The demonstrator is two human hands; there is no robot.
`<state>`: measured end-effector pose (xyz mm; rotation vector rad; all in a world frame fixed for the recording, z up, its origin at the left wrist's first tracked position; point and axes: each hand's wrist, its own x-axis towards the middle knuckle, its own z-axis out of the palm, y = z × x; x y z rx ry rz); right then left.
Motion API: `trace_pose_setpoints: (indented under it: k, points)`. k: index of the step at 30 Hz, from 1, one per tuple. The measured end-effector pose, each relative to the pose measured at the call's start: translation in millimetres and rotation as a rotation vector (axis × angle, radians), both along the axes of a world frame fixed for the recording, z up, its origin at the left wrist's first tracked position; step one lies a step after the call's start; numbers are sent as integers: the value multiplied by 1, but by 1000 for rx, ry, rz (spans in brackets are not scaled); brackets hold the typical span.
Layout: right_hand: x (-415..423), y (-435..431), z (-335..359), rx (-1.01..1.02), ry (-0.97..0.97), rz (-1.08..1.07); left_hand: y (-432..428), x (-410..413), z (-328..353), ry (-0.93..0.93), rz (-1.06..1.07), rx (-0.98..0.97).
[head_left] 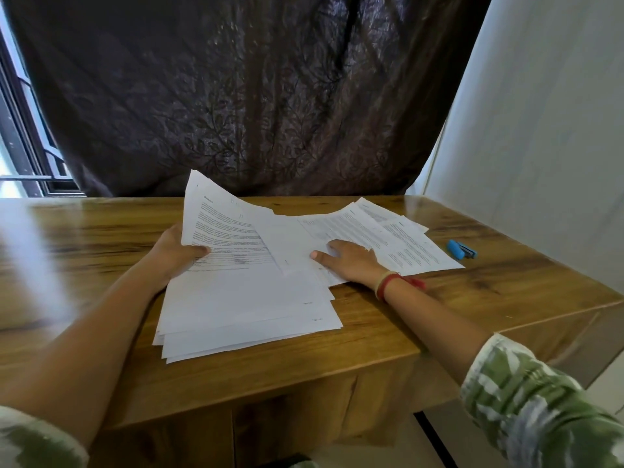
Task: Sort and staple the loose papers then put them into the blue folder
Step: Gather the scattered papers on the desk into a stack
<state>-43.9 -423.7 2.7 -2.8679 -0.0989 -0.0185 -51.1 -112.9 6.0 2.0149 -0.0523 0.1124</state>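
Loose white printed papers [246,309] lie fanned across the middle of a wooden table [388,336]. My left hand [175,251] grips a few sheets [223,228] by their left edge and tilts them up off the pile, thumb on top. My right hand [351,261] lies on the spread sheets [405,241] to the right; its fingertips are tucked among the sheets. A small blue stapler [461,249] rests on the table just right of the papers, apart from both hands. No blue folder is in view.
A dark patterned curtain [253,96] hangs behind the table's far edge. A white wall [540,130] stands close on the right, a window frame [23,146] at far left. Bare wood shows left of the papers.
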Motion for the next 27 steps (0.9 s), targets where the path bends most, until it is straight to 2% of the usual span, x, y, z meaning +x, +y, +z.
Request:
trace_pose_setpoints:
  k: [4, 7, 10, 12, 14, 17, 20, 22, 24, 27]
  points:
    - [-12, 25, -1, 113, 44, 184, 4, 0, 1, 17, 16, -42]
    - [-16, 41, 4, 376, 80, 296, 2, -3, 7, 23, 15, -35]
    - [-11, 49, 12, 544, 124, 284, 1, 1, 9, 73, 99, -103]
    - [-3, 51, 14, 547, 85, 282, 7, 1, 9, 136, 108, -301]
    - [3, 52, 13, 508, 39, 304, 16, 5, 5, 175, -16, -370]
    - [12, 56, 7, 435, 25, 379, 18, 6, 4, 206, -114, -317]
    - [20, 69, 1, 334, 13, 447, 21, 18, -5, 91, -224, -103]
    - [23, 77, -3, 322, -58, 437, 23, 25, -12, 8, -213, 9]
    - [23, 83, -7, 341, -112, 381, 19, 21, -9, -24, -203, -1]
    - [17, 96, -11, 362, -93, 253, 13, 17, -7, -16, -138, -14]
